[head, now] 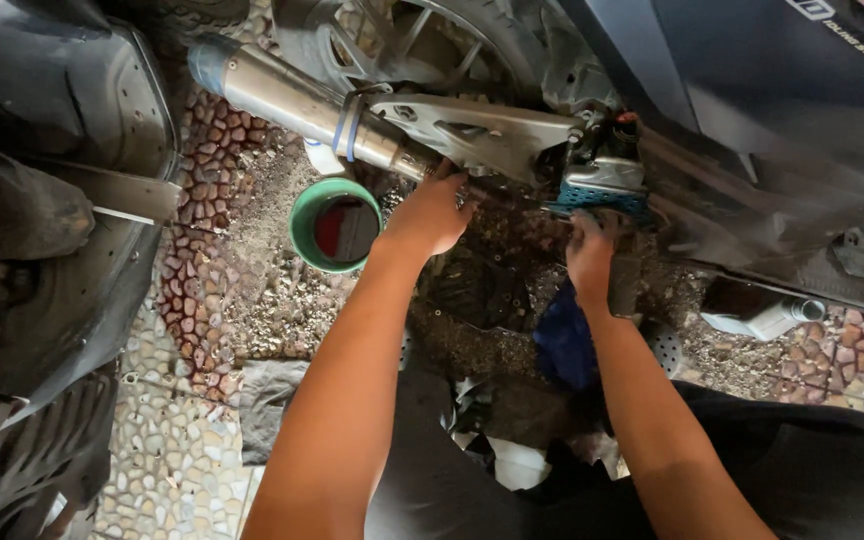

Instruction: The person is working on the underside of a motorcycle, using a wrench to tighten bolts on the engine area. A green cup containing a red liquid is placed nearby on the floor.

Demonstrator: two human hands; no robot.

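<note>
Step in hand: we judge that we are working under the rear of the scooter, both hands up at the mount below the silver swingarm bracket [482, 130].
Left hand [432, 212]: reaches up beneath the long steel exhaust pipe [292, 100]; the fingertips are hidden behind the pipe and bracket, so we cannot tell whether they are spread or pinching anything.
Right hand [589, 252]: fingers curled up against the blue-edged perforated metal footpeg [602, 190]; the grip itself is blurred, so we cannot tell if it closes on anything.
Footpeg look: grey plate dotted with small holes, blue trim along the lower edge, sitting just beside the bracket's end, under the dark body panel [752, 90].
Nearby: a round green plastic cup [335, 226] with something red inside stands on the pebbled floor [182, 460], just left of the left wrist; a dark blue rag [564, 345] lies below the right wrist.
Next move: in our judgement it calls for a steady hold and a feel for parts we cannot see.
</note>
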